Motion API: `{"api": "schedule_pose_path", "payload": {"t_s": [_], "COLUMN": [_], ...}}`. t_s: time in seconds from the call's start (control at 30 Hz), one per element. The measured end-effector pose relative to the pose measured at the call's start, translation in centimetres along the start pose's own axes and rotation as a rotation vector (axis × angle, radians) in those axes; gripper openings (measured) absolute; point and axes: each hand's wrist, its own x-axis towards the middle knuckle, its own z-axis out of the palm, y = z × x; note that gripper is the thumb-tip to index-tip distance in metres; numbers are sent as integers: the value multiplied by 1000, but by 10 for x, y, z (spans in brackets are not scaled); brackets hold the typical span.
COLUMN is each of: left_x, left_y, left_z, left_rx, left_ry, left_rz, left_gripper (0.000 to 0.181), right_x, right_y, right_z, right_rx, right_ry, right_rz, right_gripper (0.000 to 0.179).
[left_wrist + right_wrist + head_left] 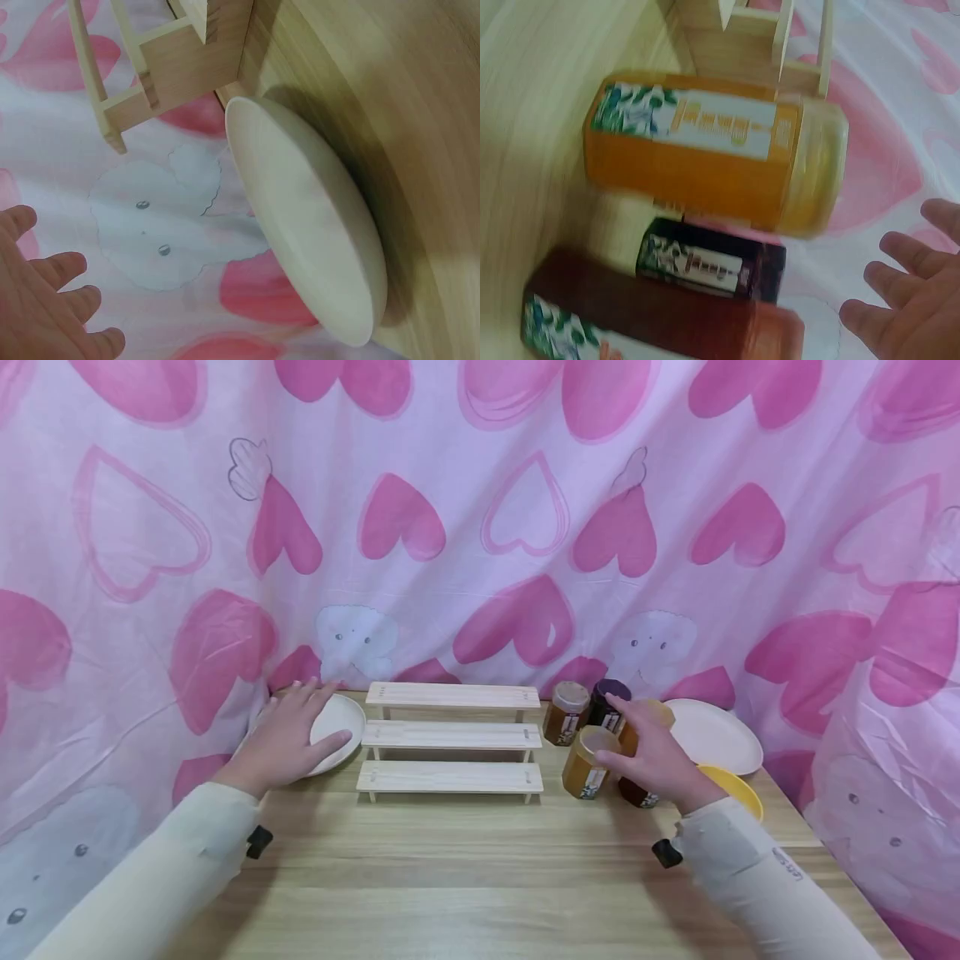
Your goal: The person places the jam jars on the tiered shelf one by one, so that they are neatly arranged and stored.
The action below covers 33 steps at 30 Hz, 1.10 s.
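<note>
Left hand (pixel 281 739) and right hand (pixel 663 762) are spread, empty; the crowded jars (pixel 582 773) might be toppled if one is brushed.

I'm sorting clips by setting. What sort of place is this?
Probably a makeshift tabletop filming spot indoors, though the room beyond is hidden: a heart-patterned cloth hangs behind a wooden table, which bears a stepped wooden stand and several jars.

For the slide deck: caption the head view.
Left hand over a white plate, right hand over jars, tiered wooden rack between.
</note>
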Motion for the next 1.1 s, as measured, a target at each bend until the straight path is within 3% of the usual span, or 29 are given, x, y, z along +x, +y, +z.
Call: {"api": "schedule_pose_path", "payload": {"t_s": [0.4,0.67,0.9,1.1], "left_x": [16,28,41,51], "left_y": [-1,-1,3,-1], "left_z": [19,35,52,62], "left_rx": [-171,-262,-337,-386], "left_ry": [46,53,77,77], "left_rz": [22,-15,-25,-61], "left_gripper": [78,73,67,68], "right_x": [6,10,8,8], "right_y": [-2,5,12,19], "right_z": [20,36,47,55], "right_rx": [-17,279,324,341], "right_ry": [45,68,82,92], "right_rz": [202,198,258,263], "right_gripper": [97,94,98,99]}}
